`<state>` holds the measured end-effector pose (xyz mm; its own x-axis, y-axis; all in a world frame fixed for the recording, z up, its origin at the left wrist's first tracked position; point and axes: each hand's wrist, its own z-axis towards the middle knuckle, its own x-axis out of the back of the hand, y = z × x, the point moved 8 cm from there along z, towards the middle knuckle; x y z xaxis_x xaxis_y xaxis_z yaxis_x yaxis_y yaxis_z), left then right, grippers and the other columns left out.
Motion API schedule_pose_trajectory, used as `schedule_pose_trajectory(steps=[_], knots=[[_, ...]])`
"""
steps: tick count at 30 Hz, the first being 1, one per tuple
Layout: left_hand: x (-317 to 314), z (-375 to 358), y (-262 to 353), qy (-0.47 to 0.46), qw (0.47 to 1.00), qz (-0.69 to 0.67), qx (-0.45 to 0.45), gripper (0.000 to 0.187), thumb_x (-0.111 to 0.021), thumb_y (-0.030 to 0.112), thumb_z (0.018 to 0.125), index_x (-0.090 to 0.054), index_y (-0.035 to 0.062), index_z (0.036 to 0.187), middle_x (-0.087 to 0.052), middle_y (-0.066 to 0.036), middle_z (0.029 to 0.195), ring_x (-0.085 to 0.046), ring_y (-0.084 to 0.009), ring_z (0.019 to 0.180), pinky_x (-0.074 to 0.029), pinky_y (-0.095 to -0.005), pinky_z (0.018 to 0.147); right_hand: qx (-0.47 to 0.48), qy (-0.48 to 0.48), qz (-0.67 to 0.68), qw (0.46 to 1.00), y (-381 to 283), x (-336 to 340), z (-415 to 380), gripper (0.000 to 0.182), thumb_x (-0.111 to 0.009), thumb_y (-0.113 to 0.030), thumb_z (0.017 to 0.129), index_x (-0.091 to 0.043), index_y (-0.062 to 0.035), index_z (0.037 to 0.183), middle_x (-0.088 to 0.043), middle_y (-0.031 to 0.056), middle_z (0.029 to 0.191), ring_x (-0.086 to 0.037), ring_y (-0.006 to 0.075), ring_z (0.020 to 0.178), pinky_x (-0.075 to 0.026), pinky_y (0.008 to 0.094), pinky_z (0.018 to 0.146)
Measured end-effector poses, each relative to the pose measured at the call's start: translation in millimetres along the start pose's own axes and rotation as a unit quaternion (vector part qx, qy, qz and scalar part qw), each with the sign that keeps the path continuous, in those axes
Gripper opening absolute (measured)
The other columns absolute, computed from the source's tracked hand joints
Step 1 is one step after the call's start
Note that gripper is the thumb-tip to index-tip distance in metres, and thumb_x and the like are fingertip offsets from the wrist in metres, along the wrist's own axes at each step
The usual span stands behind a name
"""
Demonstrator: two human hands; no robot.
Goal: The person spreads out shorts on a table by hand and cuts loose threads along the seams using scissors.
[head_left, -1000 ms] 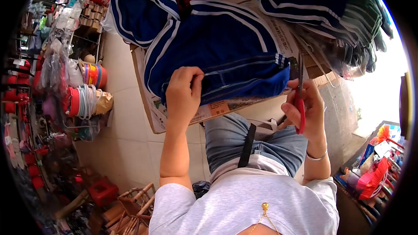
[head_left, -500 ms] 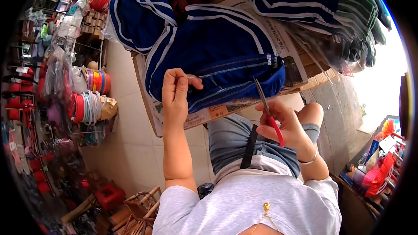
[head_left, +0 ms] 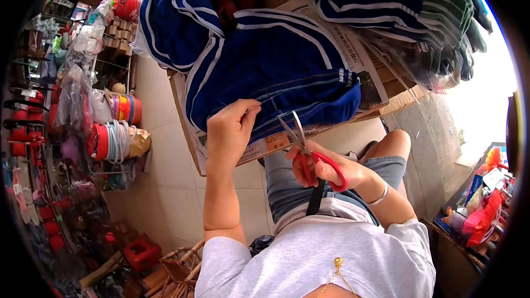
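A pair of blue trousers point(head_left: 265, 49) with white side stripes lies spread in front of me, its waistband edge with pale stitching lines turned toward me. My left hand point(head_left: 232, 129) is over that edge, thumb and forefinger pinched together on a thread that is barely visible now. Red-handled scissors point(head_left: 302, 146) are in my right hand point(head_left: 326, 171), with fingers through the handle loops. Their blades stand apart, tips pointing at the waistband just right of my left fingertips.
Newspaper-covered cardboard point(head_left: 364, 72) lies beneath the cloth. More blue striped garments point(head_left: 381, 0) and a stack of dark green ones point(head_left: 450, 11) are at the back right. Shelves of goods, with red reels point(head_left: 99, 142), line the left. A box of colourful items point(head_left: 486, 204) stands at right.
My right hand has moved left and turned, bringing the scissors nearer my left hand, and their blades have opened. My left hand has shifted slightly right and down.
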<state>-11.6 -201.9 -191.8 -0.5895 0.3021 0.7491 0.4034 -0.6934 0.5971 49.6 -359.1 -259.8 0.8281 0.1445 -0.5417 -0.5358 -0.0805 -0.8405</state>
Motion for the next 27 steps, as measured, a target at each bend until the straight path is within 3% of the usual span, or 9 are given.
schedule_pose_trajectory(steps=[1, 5, 8, 11, 13, 16, 27], knots=[[4.7, 0.6, 6.9, 0.028, 0.998, -0.006, -0.052, 0.012, -0.07, 0.008, 0.082, -0.068, 0.0015, 0.092, -0.064, -0.008, 0.067, -0.052, -0.0113, 0.052, -0.039, -0.0225, 0.05, -0.009, -0.015, 0.004, 1.0, 0.9, -2.2, 1.9, 0.08, -0.046, -0.069, 0.084, -0.04, -0.0003, 0.124, -0.052, 0.005, 0.077, -0.048, 0.0088, 0.065, -0.039, 0.0208, 0.058], [11.1, 4.1, 21.8, 0.023, 0.995, -0.087, -0.052, 0.011, -0.067, 0.011, 0.086, -0.068, 0.0004, 0.089, -0.063, -0.007, 0.067, -0.052, -0.0108, 0.055, -0.039, -0.0222, 0.05, -0.009, 0.001, 0.034, 0.999, -4.8, -3.3, 13.1, 0.074, -0.044, -0.064, 0.089, -0.042, 0.0012, 0.122, -0.056, 0.0095, 0.077, -0.052, 0.0129, 0.061, -0.041, 0.0227, 0.057], [11.9, 8.7, 25.5, 0.029, 0.99, -0.121, -0.067, 0.013, -0.064, 0.012, 0.089, -0.067, -0.0003, 0.086, -0.062, -0.005, 0.071, -0.053, -0.0101, 0.06, -0.038, -0.0215, 0.052, 0.022, 0.034, 0.053, 0.998, -12.2, -0.5, 20.3, 0.07, -0.038, -0.062, 0.092, -0.046, 0.002, 0.119, -0.055, 0.004, 0.071, -0.051, 0.0098, 0.061, -0.04, 0.0213, 0.057], [7.8, 9.7, 20.9, 0.03, 0.979, -0.186, -0.079, 0.015, -0.061, 0.013, 0.091, -0.066, -0.0001, 0.086, -0.061, -0.004, 0.078, -0.056, -0.0092, 0.068, -0.042, -0.0199, 0.057, 0.037, 0.033, 0.06, 0.997, -11.7, 2.3, 24.4, 0.07, -0.038, -0.062, 0.092, -0.046, 0.0021, 0.12, -0.055, 0.0043, 0.071, -0.05, 0.0101, 0.06, -0.04, 0.0212, 0.056], [2.1, 10.9, 16.2, 0.016, 0.939, -0.34, -0.05, 0.016, -0.059, 0.014, 0.093, -0.066, 0.0005, 0.087, -0.062, -0.006, 0.088, -0.058, -0.01, 0.074, -0.048, -0.0202, 0.067, 0.043, 0.034, 0.071, 0.996, -9.8, 2.9, 24.9, 0.069, -0.037, -0.059, 0.094, -0.046, 0.0038, 0.121, -0.056, 0.0064, 0.071, -0.05, 0.0115, 0.059, -0.041, 0.0223, 0.055], [-6.0, 9.8, 4.7, 0.009, 0.915, -0.402, -0.017, 0.018, -0.06, 0.017, 0.093, -0.066, 0.0009, 0.086, -0.061, -0.008, 0.095, -0.059, -0.0114, 0.08, -0.05, -0.0221, 0.074, 0.048, 0.03, 0.089, 0.994, -13.0, 0.3, 24.5, 0.069, -0.037, -0.059, 0.094, -0.046, 0.0038, 0.121, -0.056, 0.0066, 0.07, -0.05, 0.0117, 0.058, -0.04, 0.0224, 0.055], [-10.3, 5.2, 2.5, 0.002, 0.911, -0.412, -0.021, 0.024, -0.061, 0.025, 0.092, -0.067, 0.0021, 0.088, -0.059, -0.011, 0.107, -0.059, -0.0165, 0.092, -0.047, -0.0273, 0.084, 0.061, 0.051, 0.107, 0.991, -15.8, 7.3, 28.3, 0.067, -0.039, -0.059, 0.093, -0.047, 0.0018, 0.121, -0.056, 0.004, 0.069, -0.051, 0.0095, 0.057, -0.039, 0.0203, 0.051]])
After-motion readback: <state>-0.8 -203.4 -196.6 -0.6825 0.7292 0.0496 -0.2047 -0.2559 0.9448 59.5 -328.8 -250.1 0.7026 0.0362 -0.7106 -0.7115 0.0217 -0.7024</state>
